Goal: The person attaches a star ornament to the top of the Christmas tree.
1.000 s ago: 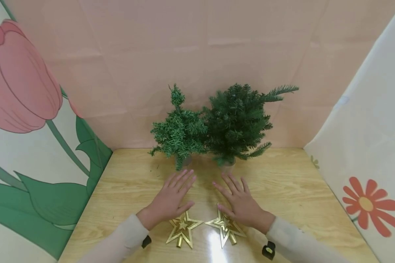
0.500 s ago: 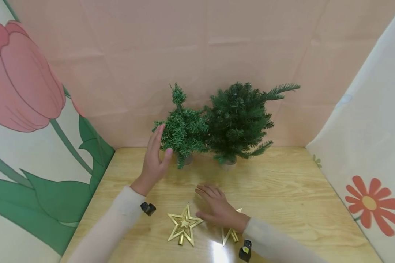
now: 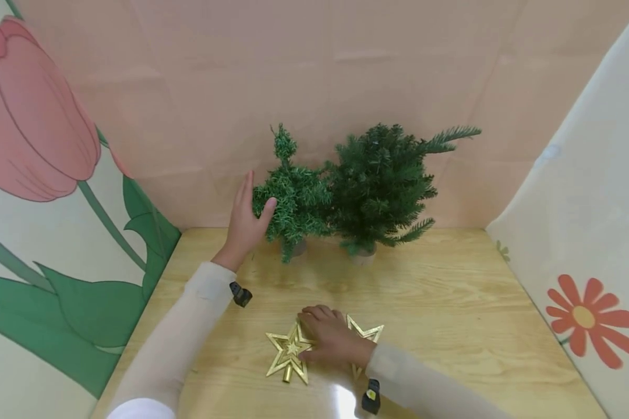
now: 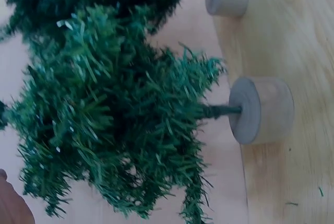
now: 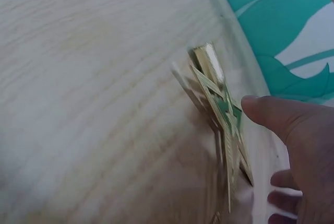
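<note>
The lighter green small artificial Christmas tree [image 3: 296,195] stands upright at the back, on a round pale base [image 4: 263,110]. Beside its left branches my left hand [image 3: 245,224] is raised, thumb spread from the fingers, holding nothing. Two gold star tree toppers lie near the front. My right hand [image 3: 334,338] is low over the inner side of the left star topper [image 3: 290,351], its fingers slightly bent. In the right wrist view, the thumb and fingers are spread apart by a gold star topper [image 5: 222,98]. The other star topper [image 3: 368,333] is partly hidden behind this hand.
A darker, fuller Christmas tree [image 3: 380,189] stands right of the first, their branches overlapping, with one long branch jutting right. The wooden table [image 3: 451,302] is bordered by a pink cloth [image 3: 230,75] behind and flower-printed cloths at both sides.
My left hand has risen from the table's middle to the lighter tree's left side. My right hand has moved left and toward me, over the left star. The trees and stars stay in place.
</note>
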Available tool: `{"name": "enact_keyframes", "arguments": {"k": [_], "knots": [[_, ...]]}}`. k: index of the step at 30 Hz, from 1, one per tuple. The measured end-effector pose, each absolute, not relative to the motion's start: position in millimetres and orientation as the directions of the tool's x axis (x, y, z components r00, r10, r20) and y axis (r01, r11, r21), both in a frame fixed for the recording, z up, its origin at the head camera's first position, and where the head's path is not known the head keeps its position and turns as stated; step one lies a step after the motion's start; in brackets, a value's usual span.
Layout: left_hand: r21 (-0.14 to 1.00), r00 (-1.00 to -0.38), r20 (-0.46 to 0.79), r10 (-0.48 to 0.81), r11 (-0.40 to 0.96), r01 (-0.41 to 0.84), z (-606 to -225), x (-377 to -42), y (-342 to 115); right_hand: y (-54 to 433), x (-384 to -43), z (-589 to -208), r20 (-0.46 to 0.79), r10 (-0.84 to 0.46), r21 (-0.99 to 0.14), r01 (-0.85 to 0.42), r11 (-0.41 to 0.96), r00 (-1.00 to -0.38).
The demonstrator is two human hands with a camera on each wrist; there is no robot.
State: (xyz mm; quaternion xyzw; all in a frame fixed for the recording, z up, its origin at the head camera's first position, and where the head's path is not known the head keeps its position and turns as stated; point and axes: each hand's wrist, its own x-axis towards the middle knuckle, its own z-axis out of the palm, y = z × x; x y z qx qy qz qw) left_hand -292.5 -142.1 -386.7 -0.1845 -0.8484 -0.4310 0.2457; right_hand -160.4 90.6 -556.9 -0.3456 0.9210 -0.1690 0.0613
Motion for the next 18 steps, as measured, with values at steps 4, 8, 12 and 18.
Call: {"name": "enact_keyframes", "arguments": {"k": [4, 8, 12, 18], "knots": [[0.638, -0.840, 0.534, 0.103, 0.603, 0.479, -389, -300, -144, 88, -153, -555, -0.033, -0.627, -0.373, -0.572, 0.731, -0.779], [0.627, -0.853, 0.510, 0.108, 0.633, 0.455, -393, -304, -145, 85, -145, -554, -0.051, -0.595, -0.362, -0.541, 0.759, -0.802], [0.612, -0.858, 0.503, 0.102, 0.659, 0.437, -396, -307, -144, 83, -140, -557, -0.027, -0.587, -0.336, -0.546, 0.767, -0.809], [0.532, -0.849, 0.517, 0.112, 0.734, 0.421, -399, -313, -142, 80, -137, -562, 0.006, -0.594, -0.301, -0.568, 0.766, -0.805]]}}
